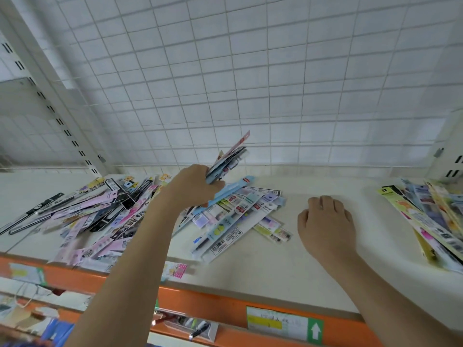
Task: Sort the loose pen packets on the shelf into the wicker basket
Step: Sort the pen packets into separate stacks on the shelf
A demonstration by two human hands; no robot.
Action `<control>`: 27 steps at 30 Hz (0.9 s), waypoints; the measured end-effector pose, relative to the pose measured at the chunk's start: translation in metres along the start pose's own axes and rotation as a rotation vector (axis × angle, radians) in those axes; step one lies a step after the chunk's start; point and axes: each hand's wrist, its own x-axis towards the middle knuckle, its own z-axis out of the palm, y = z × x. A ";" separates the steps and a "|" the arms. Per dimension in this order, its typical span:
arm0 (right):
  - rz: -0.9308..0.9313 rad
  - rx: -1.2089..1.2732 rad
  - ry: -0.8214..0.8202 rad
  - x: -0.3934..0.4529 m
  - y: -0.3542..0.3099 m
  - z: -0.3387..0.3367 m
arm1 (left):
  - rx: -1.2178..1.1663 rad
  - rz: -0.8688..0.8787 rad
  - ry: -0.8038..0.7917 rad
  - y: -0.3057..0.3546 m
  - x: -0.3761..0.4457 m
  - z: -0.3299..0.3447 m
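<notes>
Cream shelf [288,266] holds the loose pen packets [235,216], spread just below the fingers of my left hand [193,187]. That hand grips a bundle of packets [229,160], fingers curled round its lower end, the bundle tilted up. My right hand [325,221] rests on the shelf beside the pile, fingers loosely bent, holding nothing. I judge I am in the gathering step. The wicker basket is not visible, so next I must find it.

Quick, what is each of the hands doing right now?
Left hand: grips a fanned bundle of flat pen packets, lifted above the shelf.
Right hand: holds nothing, fingers loosely curled, over the white shelf.
</notes>
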 end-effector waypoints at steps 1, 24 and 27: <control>0.007 -0.004 -0.022 0.000 0.000 0.001 | 0.046 0.000 -0.011 0.000 0.000 0.002; 0.013 0.029 0.053 -0.001 -0.002 0.001 | -0.112 -0.149 -0.177 0.004 0.004 -0.002; 0.028 0.020 0.035 0.000 -0.003 0.000 | -0.128 -0.180 -0.202 0.001 0.006 -0.002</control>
